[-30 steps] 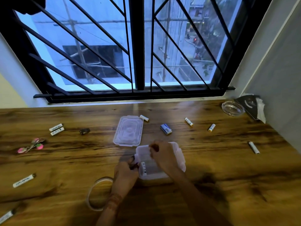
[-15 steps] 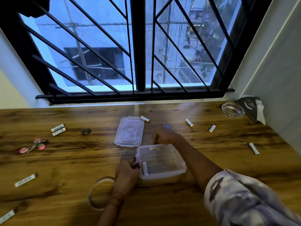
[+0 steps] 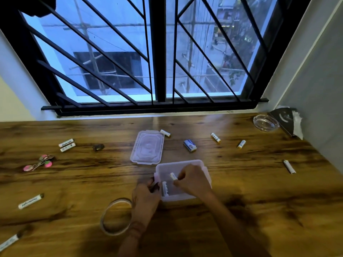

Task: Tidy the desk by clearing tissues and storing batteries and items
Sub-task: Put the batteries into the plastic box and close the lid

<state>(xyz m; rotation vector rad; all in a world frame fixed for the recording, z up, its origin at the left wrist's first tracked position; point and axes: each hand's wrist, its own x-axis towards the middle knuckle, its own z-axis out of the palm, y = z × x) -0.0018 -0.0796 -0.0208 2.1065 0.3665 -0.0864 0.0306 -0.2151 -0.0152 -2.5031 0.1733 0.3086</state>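
A clear plastic box (image 3: 185,162) stands open on the wooden desk (image 3: 241,210), with one white battery (image 3: 165,189) lying inside at its left. My left hand (image 3: 143,196) grips the box's left edge. Over the box, my right hand (image 3: 193,179) pinches another white battery (image 3: 173,176). The box's lid (image 3: 147,147) lies just behind it. Loose batteries lie beyond: one (image 3: 165,133) by the lid, a blue block battery (image 3: 189,145), and white ones (image 3: 215,137), (image 3: 241,144), (image 3: 289,166) to the right. A tissue (image 3: 297,125) sits at the far right corner.
A tape ring (image 3: 106,217) lies by my left wrist. On the left are two white cells (image 3: 66,145), a small dark object (image 3: 98,147), a pink keychain (image 3: 39,162) and white tubes (image 3: 30,201), (image 3: 9,245). A glass ashtray (image 3: 265,122) sits back right, by the wall.
My right hand left the box, reached out beyond it near the blue battery, then came back over the box holding a white battery. My left hand stayed on the box.
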